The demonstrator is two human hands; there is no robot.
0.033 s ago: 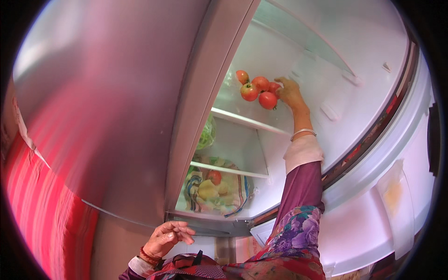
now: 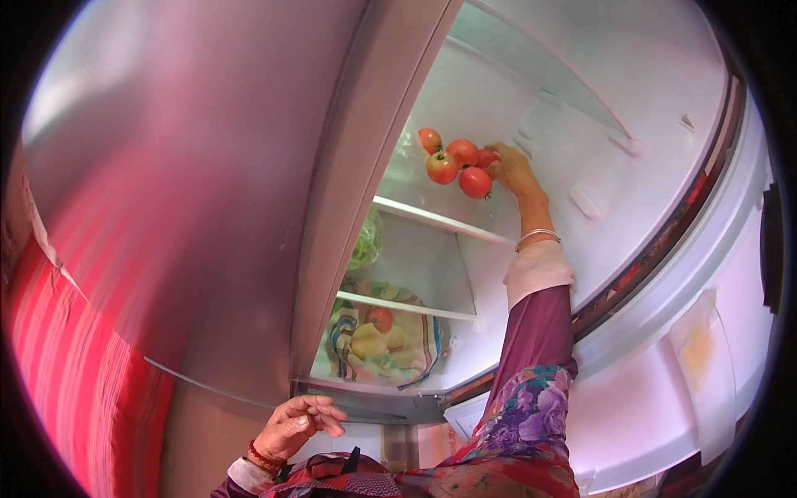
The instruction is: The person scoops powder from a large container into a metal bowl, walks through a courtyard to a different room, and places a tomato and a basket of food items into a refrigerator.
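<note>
Inside the open fridge, my right hand reaches to a glass shelf, its fingers curled round the rightmost tomato, which is partly hidden behind them. Beside that one lie several more red tomatoes, close together on the shelf; the one at the far left stands slightly apart. A silver bangle circles my right wrist. Low in the view, in front of the fridge, my left hand hangs in the air with loosely bent fingers and holds nothing.
Below the tomatoes, a bag of green vegetables sits on a lower shelf. A striped bag with pale and red produce lies at the bottom. The fridge door stands open at right. Red striped cloth hangs at left.
The fingers of my right hand have bent in closer round the rightmost tomato. My left hand has stayed where it was.
</note>
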